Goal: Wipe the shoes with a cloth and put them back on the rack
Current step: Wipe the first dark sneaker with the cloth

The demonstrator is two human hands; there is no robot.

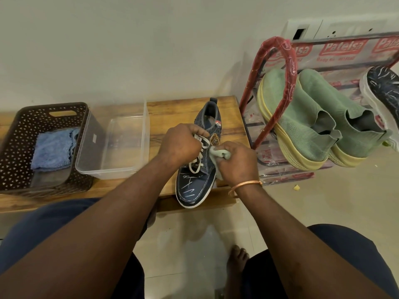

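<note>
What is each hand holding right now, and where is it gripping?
The left hand grips the navy sneaker by its white laces. The right hand holds a bunched pale green cloth against the sneaker's side.

Single view here, worn on the person's head: wide-angle, facing forward and down, close above the desk [172, 113]. The shoe [195, 186] on the desk sits dead centre; wall [151, 50] rises behind the desk, floor [194, 229] spreads in front of it, toward the camera.
</note>
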